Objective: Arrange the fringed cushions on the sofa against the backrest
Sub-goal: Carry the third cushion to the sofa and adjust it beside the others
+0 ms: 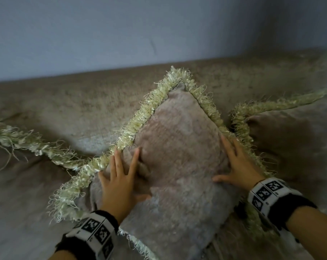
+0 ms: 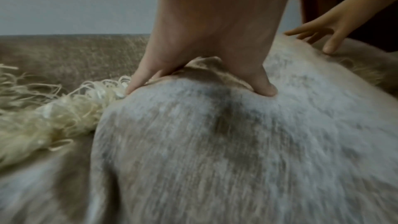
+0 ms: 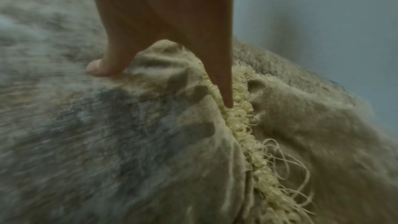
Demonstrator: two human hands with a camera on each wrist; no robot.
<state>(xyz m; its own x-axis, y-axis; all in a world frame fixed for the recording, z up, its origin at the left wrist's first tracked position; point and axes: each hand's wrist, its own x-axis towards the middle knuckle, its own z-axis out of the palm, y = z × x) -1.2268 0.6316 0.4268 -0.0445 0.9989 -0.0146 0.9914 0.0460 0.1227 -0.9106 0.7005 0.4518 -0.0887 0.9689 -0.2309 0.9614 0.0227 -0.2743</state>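
Head view: the middle cushion (image 1: 177, 147) stands corner-up at frame centre against the backrest (image 1: 84, 102). The left hand (image 1: 117, 182) and right hand (image 1: 239, 166) press flat on its flanks — fingers spread, gripping nothing — apparently steadying it.

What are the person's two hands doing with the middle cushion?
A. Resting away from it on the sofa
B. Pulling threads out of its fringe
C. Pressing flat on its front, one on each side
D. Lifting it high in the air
C: the left hand and right hand lie spread on the middle cushion, fingers straight.
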